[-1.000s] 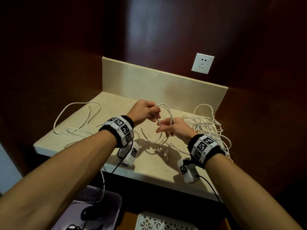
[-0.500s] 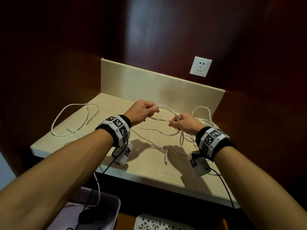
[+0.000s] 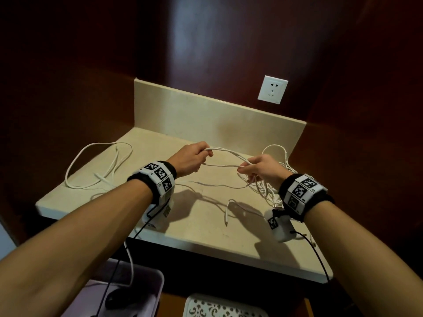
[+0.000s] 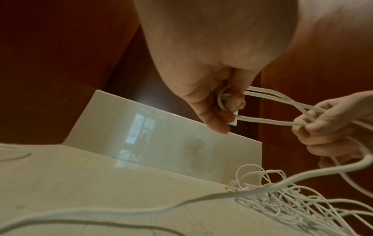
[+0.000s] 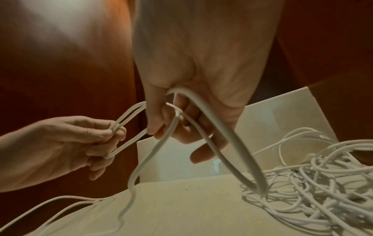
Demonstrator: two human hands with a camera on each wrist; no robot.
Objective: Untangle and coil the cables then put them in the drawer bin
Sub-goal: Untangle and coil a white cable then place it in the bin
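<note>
Both hands are raised above the pale beige stone countertop (image 3: 201, 220), drawing a thin white cable (image 3: 225, 157) between them. The left hand (image 3: 191, 160) has its fingers and thumb curled round a small folded bundle of that cable; the left wrist view shows several strands bent back on themselves under the thumb (image 4: 235, 103). The right hand (image 3: 263, 170) pinches the other end of the same loops, its fingers (image 5: 161, 121) closed round strands that leave the palm and drop to the counter.

The held section runs nearly level, its long axis going left to right from one grip to the other. From the right hand the cable falls away to the right and down into the tangled heap of white cable (image 3: 272, 191), which lies on the right side of the counter just under and beyond that hand. So the slack still to be gathered lies on the right hand's side, and that hand is plainly the nearer to it. One free connector end (image 3: 226, 216) lies on the counter nearer the viewer, between the forearms.

Another loose white cable (image 3: 98, 165) sprawls on the far left of the counter, well apart from both hands. Below the counter's near edge sits a pale lilac plastic bin (image 3: 146, 291), probably the destination. Coiling looks barely begun, and the heap is still knotted.
</note>
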